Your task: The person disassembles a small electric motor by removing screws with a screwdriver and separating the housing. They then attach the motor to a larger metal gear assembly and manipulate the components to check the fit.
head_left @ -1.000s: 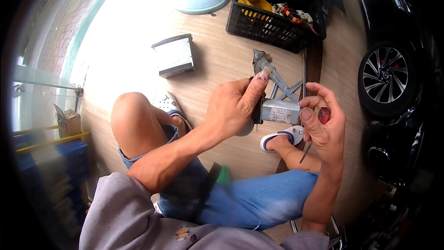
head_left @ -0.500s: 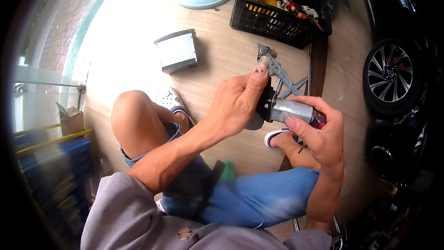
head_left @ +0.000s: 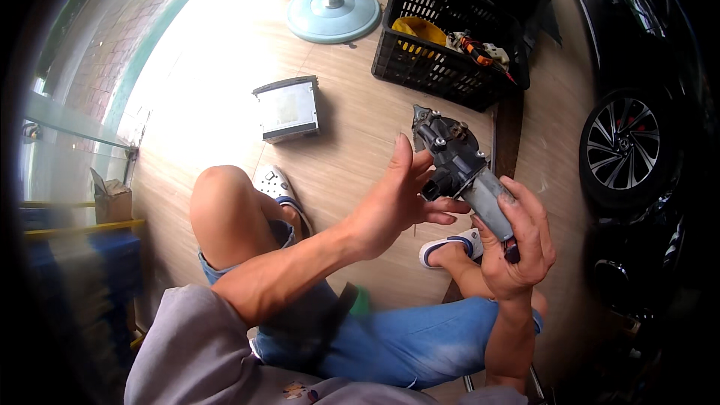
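Observation:
An electric gear motor is in front of me, tilted, with a grey metal can and a black gear housing. My right hand is closed round the can. A small dark piece shows between that hand's fingers; I cannot make out what it is. At the housing's left side my left hand has its fingers spread and its thumb raised. Its fingertips lie beside or behind the housing, and whether they touch it I cannot tell. The motor hides most of what lies on the floor behind it.
A silver box-shaped unit lies on the tiled floor. Beyond are a pale blue round stand base and a black plastic crate holding tools. A car wheel stands at the right, a cardboard box at the left.
The motor has turned so its housing points away and up, showing its black face. My left hand has loosened and spread its fingers. The metal scissor linkage on the floor is now mostly hidden.

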A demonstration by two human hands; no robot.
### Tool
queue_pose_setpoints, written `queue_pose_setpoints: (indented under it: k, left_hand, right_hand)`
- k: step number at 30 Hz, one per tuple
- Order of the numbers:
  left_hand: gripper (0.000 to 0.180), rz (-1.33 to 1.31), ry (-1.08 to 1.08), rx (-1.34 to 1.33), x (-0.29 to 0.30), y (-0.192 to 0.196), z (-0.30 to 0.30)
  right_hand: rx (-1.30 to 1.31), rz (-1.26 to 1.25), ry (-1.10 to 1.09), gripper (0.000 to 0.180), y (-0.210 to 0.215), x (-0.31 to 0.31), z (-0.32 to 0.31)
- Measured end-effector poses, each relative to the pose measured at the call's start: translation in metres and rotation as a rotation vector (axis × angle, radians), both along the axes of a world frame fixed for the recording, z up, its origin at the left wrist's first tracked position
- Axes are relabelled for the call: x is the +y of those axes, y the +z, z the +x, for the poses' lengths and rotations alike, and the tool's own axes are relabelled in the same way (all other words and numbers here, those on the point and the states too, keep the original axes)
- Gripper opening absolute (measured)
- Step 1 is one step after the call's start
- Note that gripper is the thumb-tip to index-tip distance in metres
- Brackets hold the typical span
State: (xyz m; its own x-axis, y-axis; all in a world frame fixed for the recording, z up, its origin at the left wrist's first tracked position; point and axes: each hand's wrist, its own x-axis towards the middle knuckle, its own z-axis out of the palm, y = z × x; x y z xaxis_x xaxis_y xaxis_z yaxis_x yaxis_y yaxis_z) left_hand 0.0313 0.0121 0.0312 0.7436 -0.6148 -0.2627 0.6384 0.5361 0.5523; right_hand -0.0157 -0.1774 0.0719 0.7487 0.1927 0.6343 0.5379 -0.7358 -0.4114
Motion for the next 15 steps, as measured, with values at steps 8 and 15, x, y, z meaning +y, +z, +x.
queue_pose_setpoints:
  k: [8,15]
  left_hand:
    - [0.086,0.008,0.041,-0.071,-0.002,0.011,0.006]
    - [0.084,-0.195,0.05,-0.052,-0.007,-0.004,0.005]
  right_hand:
    - [-0.073,-0.045,0.007,0.054,-0.002,0.001,-0.002]
    - [-0.224,-0.334,0.054,0.045,-0.01,0.0,-0.012]
